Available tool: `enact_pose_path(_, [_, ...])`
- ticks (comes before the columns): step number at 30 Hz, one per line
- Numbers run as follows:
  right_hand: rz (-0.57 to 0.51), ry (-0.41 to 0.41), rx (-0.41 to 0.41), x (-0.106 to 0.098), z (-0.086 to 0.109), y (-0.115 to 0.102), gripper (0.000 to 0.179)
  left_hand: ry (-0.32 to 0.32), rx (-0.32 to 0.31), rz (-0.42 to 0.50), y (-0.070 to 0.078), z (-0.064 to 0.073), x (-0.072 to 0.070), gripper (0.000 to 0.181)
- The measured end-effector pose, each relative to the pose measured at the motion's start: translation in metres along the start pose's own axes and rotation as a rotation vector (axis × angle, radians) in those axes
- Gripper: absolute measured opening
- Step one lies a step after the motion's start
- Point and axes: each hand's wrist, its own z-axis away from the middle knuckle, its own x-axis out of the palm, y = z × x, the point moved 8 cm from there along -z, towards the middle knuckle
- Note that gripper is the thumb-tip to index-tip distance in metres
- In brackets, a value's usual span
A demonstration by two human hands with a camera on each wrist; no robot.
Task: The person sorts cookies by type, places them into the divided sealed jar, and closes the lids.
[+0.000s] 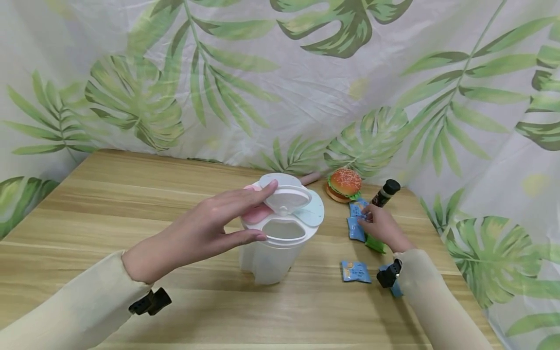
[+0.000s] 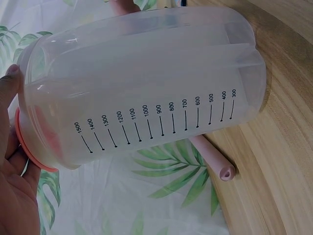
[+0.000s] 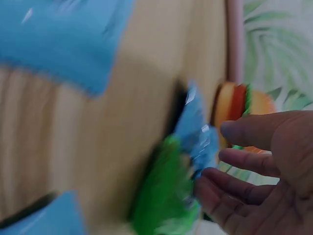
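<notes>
A translucent storage container (image 1: 271, 265) stands upright on the table, its round lid split into pink, white and pale blue flaps. The front white flap (image 1: 288, 199) is tipped up over an opening. My left hand (image 1: 205, 226) grips the lid, with the index fingertip at this flap and the thumb at the rim. Measuring marks run along the container wall (image 2: 161, 73) in the left wrist view. At the right, my right hand (image 1: 387, 228) reaches over blue packets (image 1: 356, 230) and a green packet (image 1: 375, 244). In the right wrist view its fingers (image 3: 249, 161) are spread with nothing between them.
A toy hamburger (image 1: 344, 184) and a dark bottle with a black cap (image 1: 385, 193) stand at the back right. Behind the container lies a pink stick (image 1: 309, 178). Another blue packet (image 1: 355, 271) lies nearer the front, with one partly under my right wrist. A leaf-print cloth (image 1: 315, 87) hangs behind.
</notes>
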Motion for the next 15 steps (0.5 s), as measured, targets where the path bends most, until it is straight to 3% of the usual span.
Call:
enact_pose_path(3, [0.035, -0.026, 0.024, 0.0036, -0.0015, 0.0102, 0.033, 0.005, 0.001, -0.010, -0.0002, 0.0006, -0.0007, 0.086])
enact_pose_path(10, [0.058, -0.015, 0.038, 0.0088, -0.0056, 0.0109, 0.034, 0.027, 0.013, -0.017, 0.0007, 0.0019, -0.0026, 0.078])
enact_pose_path(15, [0.040, -0.009, 0.050, 0.0101, -0.0055, 0.0135, 0.037, 0.004, 0.000, -0.010, 0.0001, 0.0001, -0.0007, 0.085])
